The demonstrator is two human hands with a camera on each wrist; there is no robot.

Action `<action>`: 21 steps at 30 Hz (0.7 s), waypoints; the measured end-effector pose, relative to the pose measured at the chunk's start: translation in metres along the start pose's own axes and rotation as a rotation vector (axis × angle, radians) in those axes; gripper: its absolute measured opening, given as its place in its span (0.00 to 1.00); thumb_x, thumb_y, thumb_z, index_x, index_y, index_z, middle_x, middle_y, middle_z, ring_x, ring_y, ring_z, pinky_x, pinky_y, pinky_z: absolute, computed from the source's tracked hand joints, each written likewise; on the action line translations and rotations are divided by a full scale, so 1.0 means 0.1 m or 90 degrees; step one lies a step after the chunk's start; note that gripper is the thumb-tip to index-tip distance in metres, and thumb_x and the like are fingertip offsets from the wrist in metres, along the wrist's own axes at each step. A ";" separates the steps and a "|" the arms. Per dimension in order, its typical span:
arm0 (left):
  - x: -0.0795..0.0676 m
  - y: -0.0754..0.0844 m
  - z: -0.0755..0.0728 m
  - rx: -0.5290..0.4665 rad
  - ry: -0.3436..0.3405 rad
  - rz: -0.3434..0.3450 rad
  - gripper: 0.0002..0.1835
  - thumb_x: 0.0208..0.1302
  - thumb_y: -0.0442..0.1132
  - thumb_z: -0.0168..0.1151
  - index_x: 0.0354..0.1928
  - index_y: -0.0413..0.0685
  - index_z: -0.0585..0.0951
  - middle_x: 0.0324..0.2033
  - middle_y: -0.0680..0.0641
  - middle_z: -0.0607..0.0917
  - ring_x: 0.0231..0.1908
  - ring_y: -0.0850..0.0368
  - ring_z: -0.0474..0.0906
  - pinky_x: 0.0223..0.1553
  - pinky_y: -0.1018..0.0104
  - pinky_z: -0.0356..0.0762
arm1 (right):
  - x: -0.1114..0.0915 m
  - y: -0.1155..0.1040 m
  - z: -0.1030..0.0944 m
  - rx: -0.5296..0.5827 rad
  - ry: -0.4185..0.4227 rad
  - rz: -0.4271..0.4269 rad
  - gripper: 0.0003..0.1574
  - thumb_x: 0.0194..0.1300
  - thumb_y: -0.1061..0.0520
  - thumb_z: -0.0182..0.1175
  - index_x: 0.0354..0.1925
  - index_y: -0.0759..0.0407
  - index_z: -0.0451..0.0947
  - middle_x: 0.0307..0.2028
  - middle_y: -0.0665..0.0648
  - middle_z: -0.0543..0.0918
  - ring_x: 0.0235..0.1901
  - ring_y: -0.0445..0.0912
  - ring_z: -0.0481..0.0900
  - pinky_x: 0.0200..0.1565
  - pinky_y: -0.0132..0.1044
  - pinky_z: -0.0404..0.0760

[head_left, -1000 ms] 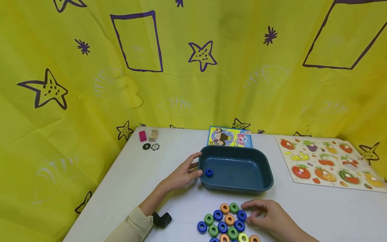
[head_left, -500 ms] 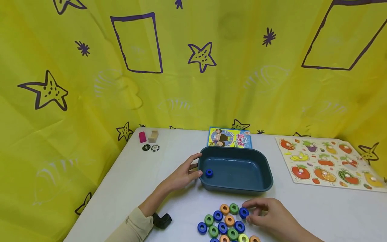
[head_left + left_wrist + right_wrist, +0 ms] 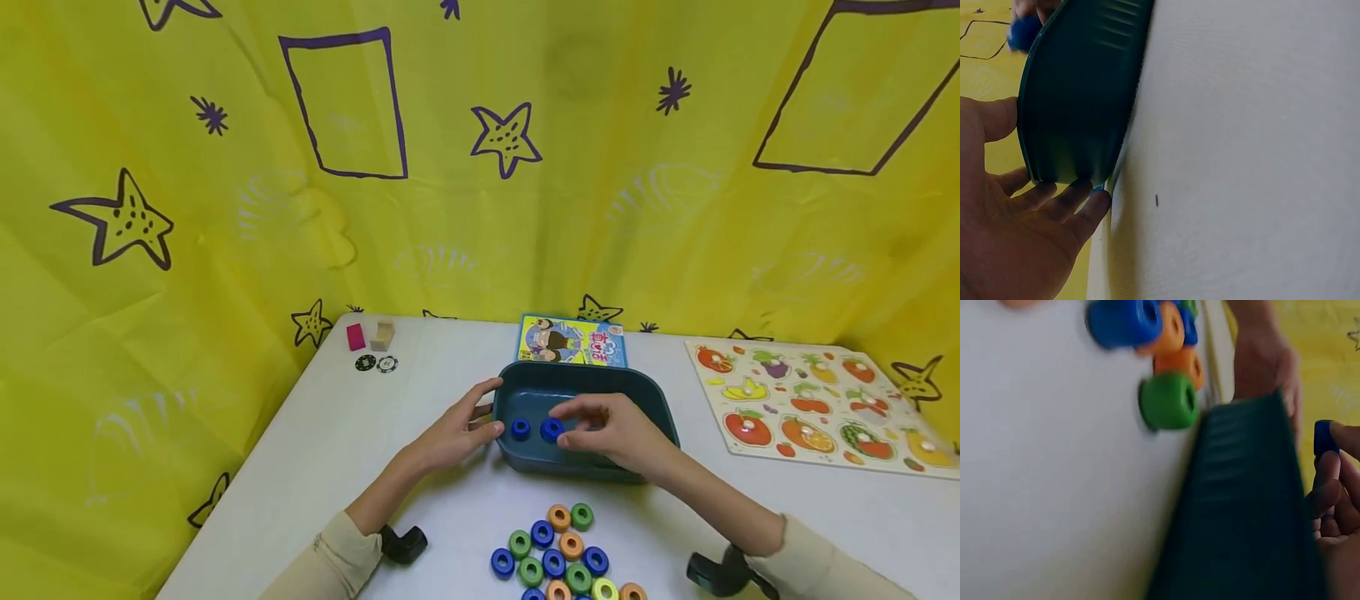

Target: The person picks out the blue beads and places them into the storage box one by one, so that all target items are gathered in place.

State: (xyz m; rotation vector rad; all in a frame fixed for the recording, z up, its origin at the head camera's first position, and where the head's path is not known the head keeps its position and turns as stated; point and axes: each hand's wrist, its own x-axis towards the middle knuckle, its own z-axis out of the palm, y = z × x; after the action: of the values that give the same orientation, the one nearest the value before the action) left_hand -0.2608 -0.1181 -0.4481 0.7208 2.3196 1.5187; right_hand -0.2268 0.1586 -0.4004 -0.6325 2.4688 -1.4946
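Observation:
A dark teal plastic tub (image 3: 600, 475) stands mid-table in the head view. My left hand (image 3: 453, 429) holds its left end, thumb near the front corner and fingers farther back. The left wrist view shows those fingers (image 3: 1088, 215) against the outer wall. Over the tub, my right hand (image 3: 611, 429) pinches a blue ring (image 3: 552, 430) between thumb and fingers; the right wrist view shows this blue ring (image 3: 1324, 437) above the rim. Another blue ring (image 3: 520, 428) lies inside at the left. Nearer me sit several loose rings, including a green one (image 3: 582, 516) and an orange one (image 3: 572, 546).
Behind the tub lies a colourful picture box (image 3: 573, 340). A fruit puzzle board (image 3: 817, 408) is at the right. Far left are a pink block (image 3: 356, 337), a wooden piece (image 3: 382, 336) and two round chips, one black (image 3: 365, 362). A yellow curtain (image 3: 465, 233) hangs behind.
My right hand has picked a blue ring from the right of the group and carried it up and left over the tub. My left hand stays on the tub's end.

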 end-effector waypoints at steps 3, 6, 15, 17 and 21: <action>0.00 0.01 -0.01 -0.002 -0.004 -0.001 0.34 0.67 0.47 0.55 0.70 0.67 0.52 0.70 0.53 0.52 0.63 0.47 0.61 0.57 0.58 0.66 | 0.25 0.14 0.05 -0.016 -0.023 0.001 0.18 0.55 0.49 0.68 0.45 0.50 0.82 0.37 0.52 0.83 0.29 0.50 0.76 0.28 0.35 0.76; 0.00 0.01 -0.02 -0.004 -0.009 -0.005 0.34 0.67 0.48 0.55 0.70 0.68 0.52 0.70 0.54 0.52 0.63 0.48 0.61 0.57 0.58 0.66 | 0.43 0.25 0.07 -0.048 -0.033 -0.004 0.17 0.55 0.51 0.68 0.44 0.52 0.82 0.38 0.51 0.83 0.28 0.48 0.74 0.29 0.34 0.76; 0.01 0.01 -0.03 -0.009 -0.007 -0.001 0.34 0.68 0.47 0.54 0.71 0.67 0.51 0.70 0.55 0.52 0.63 0.49 0.61 0.57 0.58 0.66 | 0.56 0.37 0.07 -0.103 -0.068 0.011 0.15 0.55 0.54 0.68 0.43 0.53 0.83 0.38 0.50 0.83 0.32 0.45 0.77 0.34 0.36 0.79; 0.01 0.01 -0.03 -0.011 -0.010 0.001 0.34 0.68 0.46 0.53 0.71 0.66 0.51 0.70 0.55 0.52 0.63 0.49 0.61 0.57 0.58 0.66 | 0.56 0.38 0.08 -0.095 -0.078 0.014 0.14 0.55 0.56 0.68 0.42 0.55 0.83 0.39 0.51 0.83 0.34 0.45 0.78 0.37 0.36 0.79; 0.01 -0.01 -0.02 -0.013 -0.014 -0.001 0.34 0.68 0.46 0.54 0.71 0.65 0.51 0.70 0.54 0.51 0.63 0.49 0.61 0.57 0.59 0.66 | 0.56 0.40 0.09 -0.081 -0.095 0.015 0.15 0.55 0.57 0.68 0.42 0.59 0.82 0.39 0.54 0.83 0.38 0.46 0.80 0.41 0.38 0.79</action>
State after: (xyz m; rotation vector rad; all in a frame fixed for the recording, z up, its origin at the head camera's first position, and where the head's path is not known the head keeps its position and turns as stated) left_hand -0.2630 -0.1192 -0.4477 0.7270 2.2850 1.5228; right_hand -0.2835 0.1426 -0.4369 -0.7078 2.4607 -1.2409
